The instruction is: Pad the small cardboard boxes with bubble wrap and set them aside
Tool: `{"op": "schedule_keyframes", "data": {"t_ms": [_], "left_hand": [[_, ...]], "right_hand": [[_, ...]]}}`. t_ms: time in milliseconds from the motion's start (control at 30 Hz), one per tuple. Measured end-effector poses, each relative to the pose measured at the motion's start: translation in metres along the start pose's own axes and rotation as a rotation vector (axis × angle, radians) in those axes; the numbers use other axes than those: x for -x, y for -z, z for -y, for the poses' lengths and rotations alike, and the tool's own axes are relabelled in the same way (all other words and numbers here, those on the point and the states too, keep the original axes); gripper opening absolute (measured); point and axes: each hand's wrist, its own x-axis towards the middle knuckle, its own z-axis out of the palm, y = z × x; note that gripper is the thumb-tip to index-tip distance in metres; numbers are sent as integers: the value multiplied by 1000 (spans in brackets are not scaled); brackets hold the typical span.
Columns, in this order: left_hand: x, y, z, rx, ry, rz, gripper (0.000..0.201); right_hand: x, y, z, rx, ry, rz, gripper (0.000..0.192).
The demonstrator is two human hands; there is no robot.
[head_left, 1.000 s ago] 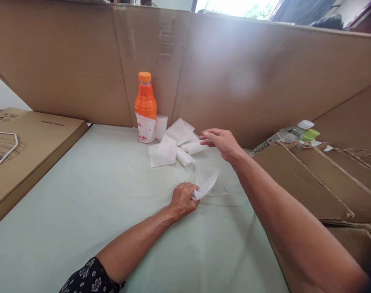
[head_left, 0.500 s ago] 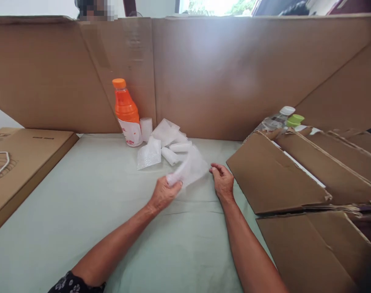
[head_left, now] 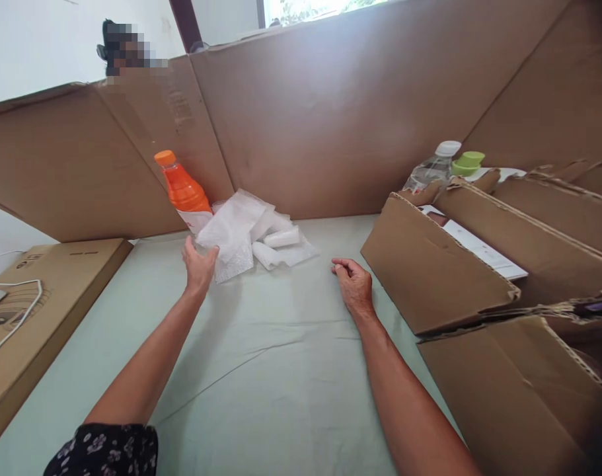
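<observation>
Reaching forward, the left hand (head_left: 199, 264) is now touching the bubble wrap (head_left: 231, 228) piled beside the orange bottle (head_left: 182, 192), fingers spread, no longer gripping a sheet. The right hand (head_left: 353, 283) is resting loosely curled and empty on the cloth (head_left: 281, 370); the bottle's label is unreadable.

2 hands (head_left: 199, 264), 2 bottles (head_left: 182, 190)

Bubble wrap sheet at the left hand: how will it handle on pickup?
Probably floppy: the bubble wrap sheet lies creased and draped over the pile beside the orange bottle. Likely very light, being thin and translucent. It may drag neighbouring rolled pieces, since they overlap. The left hand touches its edge, open.
</observation>
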Motion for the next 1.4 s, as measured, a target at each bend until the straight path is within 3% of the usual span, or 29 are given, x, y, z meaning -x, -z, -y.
{"op": "schedule_keyframes", "data": {"t_ms": [67,100,167,233,333,433,500,567,667,833,1000,1167,1300,1400], "left_hand": [[13,5,7,-157,-145,-45,85],[16,5,10,-275,-242,-10,82],[16,1,14,-524,-400,159,66],[12,-6,17,-659,-429,304,54],[15,-18,15,-668,-434,295,53],[38,-32,5,-629,-675,293,52],[55,-45,-2,-616,-878,446,46],[63,-57,-4,-650,-978,660,41],[49,-65,4,-726,-954,776,37],[16,-55,13,-781,-888,689,33],[36,-74,-11,-768,-902,627,38],[37,-107,-22,-796,-937,821,45],[21,-108,-14,-828,-879,849,44],[33,-98,-14,-794,-900,837,49]], "right_hand": [[0,0,-1,7,11,6,35],[0,0,-2,13,17,7,35],[0,0,-2,26,29,1,37],[1,0,-2,37,40,-5,38],[1,1,-3,44,56,-2,35],[0,0,-5,48,66,6,33],[0,0,-7,58,69,10,33],[1,0,-8,68,72,16,33],[3,1,-7,74,79,28,34],[3,1,-5,67,80,22,32],[4,1,-3,72,83,29,33],[4,2,-5,73,93,38,32],[4,-1,-8,71,95,35,30],[4,-2,-11,80,106,34,28]]}}
